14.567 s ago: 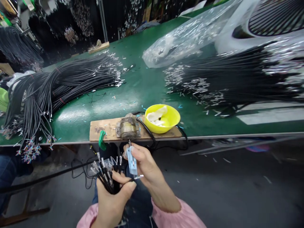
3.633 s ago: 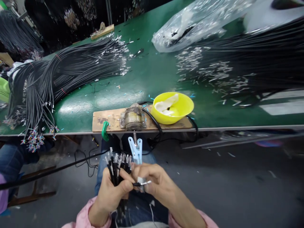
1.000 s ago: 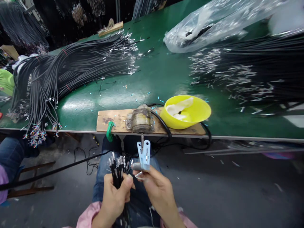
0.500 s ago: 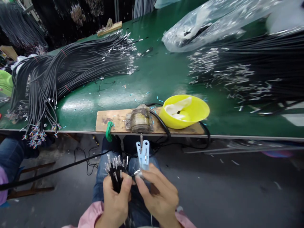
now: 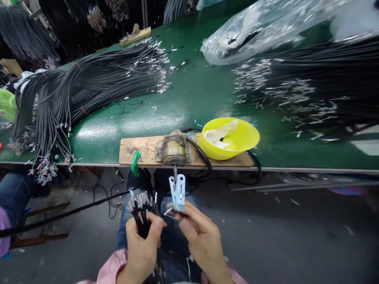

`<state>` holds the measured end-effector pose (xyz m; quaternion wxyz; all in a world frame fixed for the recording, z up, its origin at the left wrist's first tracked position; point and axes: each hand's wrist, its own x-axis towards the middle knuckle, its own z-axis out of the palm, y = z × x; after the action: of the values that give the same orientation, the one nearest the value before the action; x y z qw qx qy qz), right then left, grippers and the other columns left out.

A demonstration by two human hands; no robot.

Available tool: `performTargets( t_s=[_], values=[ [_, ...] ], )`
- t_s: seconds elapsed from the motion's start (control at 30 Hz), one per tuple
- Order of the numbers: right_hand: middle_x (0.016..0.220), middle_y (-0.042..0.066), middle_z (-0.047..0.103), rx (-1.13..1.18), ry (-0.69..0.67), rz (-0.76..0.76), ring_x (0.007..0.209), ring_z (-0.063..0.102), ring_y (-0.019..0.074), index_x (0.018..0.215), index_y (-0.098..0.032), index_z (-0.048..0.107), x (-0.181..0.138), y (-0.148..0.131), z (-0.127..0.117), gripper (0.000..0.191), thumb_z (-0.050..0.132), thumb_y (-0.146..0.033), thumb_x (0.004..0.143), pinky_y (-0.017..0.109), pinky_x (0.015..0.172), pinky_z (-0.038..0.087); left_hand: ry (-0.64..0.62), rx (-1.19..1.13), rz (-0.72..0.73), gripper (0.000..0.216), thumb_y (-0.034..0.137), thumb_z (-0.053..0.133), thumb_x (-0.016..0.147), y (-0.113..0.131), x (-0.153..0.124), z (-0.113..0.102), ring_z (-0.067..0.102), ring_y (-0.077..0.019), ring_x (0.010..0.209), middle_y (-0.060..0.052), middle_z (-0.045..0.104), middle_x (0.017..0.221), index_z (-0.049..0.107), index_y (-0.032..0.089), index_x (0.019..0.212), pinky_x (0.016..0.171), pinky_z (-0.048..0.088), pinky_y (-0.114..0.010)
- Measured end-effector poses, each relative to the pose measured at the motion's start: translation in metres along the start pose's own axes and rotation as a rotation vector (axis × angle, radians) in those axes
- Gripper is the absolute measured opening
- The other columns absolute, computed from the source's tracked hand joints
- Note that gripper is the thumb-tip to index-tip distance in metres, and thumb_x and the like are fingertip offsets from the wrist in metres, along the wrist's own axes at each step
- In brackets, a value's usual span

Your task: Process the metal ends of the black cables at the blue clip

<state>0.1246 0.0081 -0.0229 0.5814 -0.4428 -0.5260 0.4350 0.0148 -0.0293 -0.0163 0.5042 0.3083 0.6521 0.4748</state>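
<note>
My left hand [image 5: 143, 244] is closed around a bundle of black cables [image 5: 142, 221] whose silvery bare ends point up. Beside it, my right hand [image 5: 201, 236] has its fingers bent at the lower end of a light-blue clothespin [image 5: 177, 193]. A short silvery wire end [image 5: 168, 211] shows by those fingertips; whether they pinch it is hidden. The clothespin hangs at the metal shaft [image 5: 175, 172] of a small, worn motor [image 5: 174, 149]. That motor is fixed on a wooden board [image 5: 136, 146] at the table's front edge.
On the board stands a yellow bowl [image 5: 245, 138] with white material inside, next to a green clamp [image 5: 135, 163]. Heaps of black cables lie left [image 5: 97, 75] and right [image 5: 331, 79] on the green table [image 5: 189, 90]. Behind lies a clear plastic bag [image 5: 219, 53]. Another person's leg [image 5: 14, 193] is at left.
My left hand with the cable bundle has shifted slightly left and down, away from the clothespin. My right thumb has moved right, and the gap between the hands has widened.
</note>
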Motion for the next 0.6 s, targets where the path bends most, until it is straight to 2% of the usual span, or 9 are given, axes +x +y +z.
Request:
performTargets(
  t_s=[0.1, 0.2, 0.3, 0.4, 0.47, 0.6],
  values=[
    [0.061, 0.002, 0.059, 0.098, -0.033, 0.090, 0.056, 0.055, 0.0159, 0.063, -0.019, 0.064, -0.002, 0.003, 0.001, 0.020, 0.065, -0.033, 0.078, 0.024, 0.051, 0.046, -0.070, -0.012, -0.038, 0.046, 0.061, 0.064, 0.068, 0.001, 0.002, -0.002, 0.032, -0.0049, 0.036, 0.006, 0.038, 0.043, 0.057, 0.016, 0.065, 0.035, 0.028, -0.019],
    [0.060, 0.001, 0.056, 0.355, -0.116, 0.257, 0.051, 0.051, 0.0137, 0.063, -0.019, 0.064, -0.003, 0.004, 0.003, 0.029, 0.067, -0.045, 0.074, 0.024, 0.047, 0.044, -0.154, -0.023, -0.041, 0.052, 0.066, 0.064, 0.063, 0.005, 0.005, -0.004, 0.028, -0.0033, 0.033, 0.005, 0.041, 0.042, 0.060, 0.014, 0.064, 0.033, 0.023, -0.018],
    [0.058, 0.000, 0.056, 0.608, -0.215, 0.428, 0.049, 0.049, 0.0125, 0.064, -0.018, 0.065, -0.001, 0.006, 0.002, 0.038, 0.071, -0.056, 0.065, 0.024, 0.047, 0.044, -0.192, -0.013, 0.037, 0.051, 0.064, 0.072, 0.055, 0.011, 0.009, -0.006, 0.044, -0.0086, 0.041, -0.001, 0.053, 0.047, 0.064, 0.013, 0.058, 0.041, 0.038, -0.022],
    [0.055, 0.000, 0.056, 0.563, -0.217, 0.501, 0.052, 0.051, 0.0134, 0.065, -0.017, 0.067, 0.011, 0.007, -0.004, 0.034, 0.077, -0.049, 0.060, 0.025, 0.050, 0.045, -0.185, 0.025, 0.131, 0.040, 0.052, 0.076, 0.058, 0.017, 0.010, -0.007, 0.054, -0.0151, 0.051, -0.005, 0.062, 0.052, 0.068, 0.013, 0.052, 0.054, 0.047, -0.028],
    [0.053, -0.001, 0.055, 0.496, -0.165, 0.497, 0.052, 0.051, 0.0131, 0.064, -0.017, 0.067, 0.024, 0.006, -0.006, 0.031, 0.078, -0.045, 0.060, 0.024, 0.050, 0.044, -0.149, 0.058, 0.180, 0.027, 0.041, 0.078, 0.061, 0.020, 0.009, -0.009, 0.057, -0.0169, 0.053, -0.006, 0.065, 0.054, 0.072, 0.014, 0.056, 0.056, 0.049, -0.029],
    [0.051, -0.001, 0.052, 0.465, -0.100, 0.455, 0.049, 0.045, 0.0116, 0.055, -0.017, 0.060, 0.053, -0.004, -0.004, 0.043, 0.070, -0.057, 0.065, 0.023, 0.045, 0.039, -0.063, 0.098, 0.253, 0.010, 0.027, 0.077, 0.063, 0.022, 0.005, -0.012, 0.062, -0.0200, 0.053, -0.006, 0.069, 0.056, 0.074, 0.017, 0.060, 0.056, 0.051, -0.031]
  ],
)
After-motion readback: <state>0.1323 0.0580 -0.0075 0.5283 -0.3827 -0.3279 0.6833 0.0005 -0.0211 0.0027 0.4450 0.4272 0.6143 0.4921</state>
